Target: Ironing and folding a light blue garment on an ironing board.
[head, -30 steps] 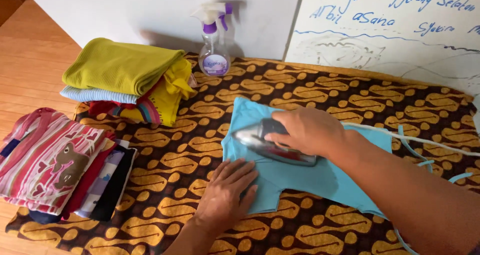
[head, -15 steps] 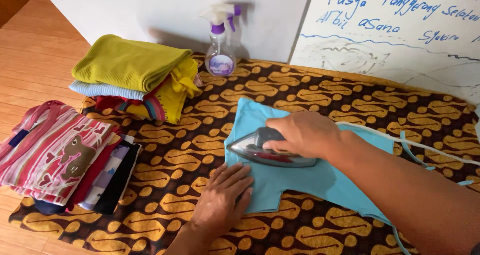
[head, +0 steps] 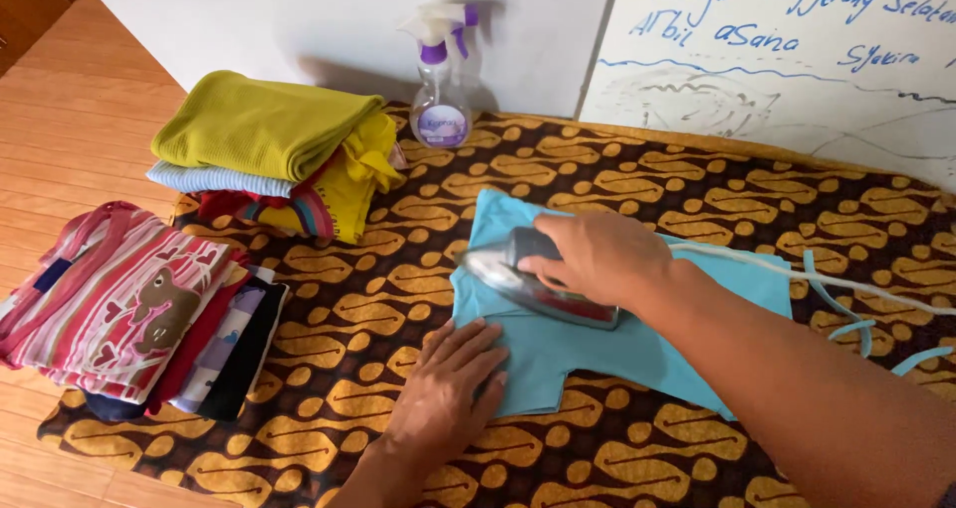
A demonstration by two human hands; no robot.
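Ironing in progress on a brown-and-gold patterned cloth point(head: 697, 184). A light blue garment point(head: 637, 354) lies flat at its centre, part pressed by the look of it, its lower edge not yet reached. The right hand point(head: 597, 254) is clamped on the handle of an iron point(head: 533, 287) resting on the garment; the left hand point(head: 448, 393) lies flat, fingers spread, pinning the near hem. Two folded stacks point(head: 269, 154) point(head: 129, 309) sit at left, seemingly finished. One spray bottle point(head: 441, 85), clear, liquid low inside, stands by the wall.
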